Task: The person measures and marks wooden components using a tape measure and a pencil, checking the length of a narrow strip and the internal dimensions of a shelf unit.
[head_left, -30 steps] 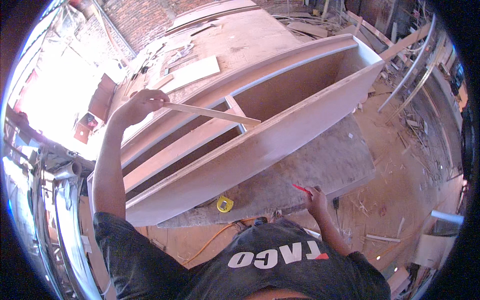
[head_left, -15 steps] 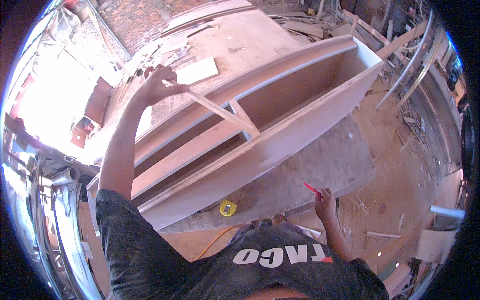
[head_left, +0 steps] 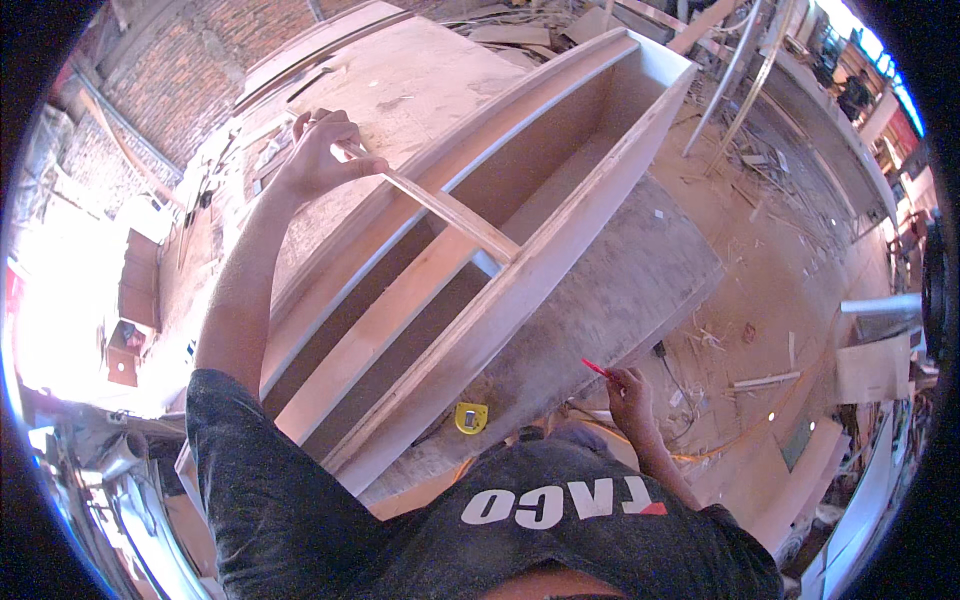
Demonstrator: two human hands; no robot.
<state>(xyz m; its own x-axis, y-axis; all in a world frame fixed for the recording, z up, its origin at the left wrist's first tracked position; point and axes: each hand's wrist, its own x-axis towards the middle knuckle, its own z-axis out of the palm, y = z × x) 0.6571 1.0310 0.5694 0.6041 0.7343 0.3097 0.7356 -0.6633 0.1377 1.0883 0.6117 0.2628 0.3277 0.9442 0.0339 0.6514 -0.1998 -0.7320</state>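
My left hand [head_left: 328, 158] is closed around the far end of a thin wooden strip [head_left: 445, 207]. The strip runs across a long wooden cabinet carcass [head_left: 590, 175], its other end at the near rim over the cross divider. Whether its whole length touches the carcass I cannot tell. Low on the right, my right hand [head_left: 630, 398] grips a slim red pen or pencil [head_left: 597, 369], tip pointing up and left. A yellow tape measure [head_left: 471, 418] lies on the grey board [head_left: 600, 280] under the carcass, close to my body.
A wide, dusty work surface [head_left: 430, 75] extends behind the carcass toward a brick wall [head_left: 190, 85]. Wood scraps and shavings litter the floor [head_left: 745, 270] at right. An orange cord [head_left: 740, 445] runs along there, and long poles [head_left: 725, 85] lean at the upper right.
My view has turned, so the carcass appears shifted left and up. The strip now lines up over the cross divider instead of slanting beside it. Both hands keep their holds.
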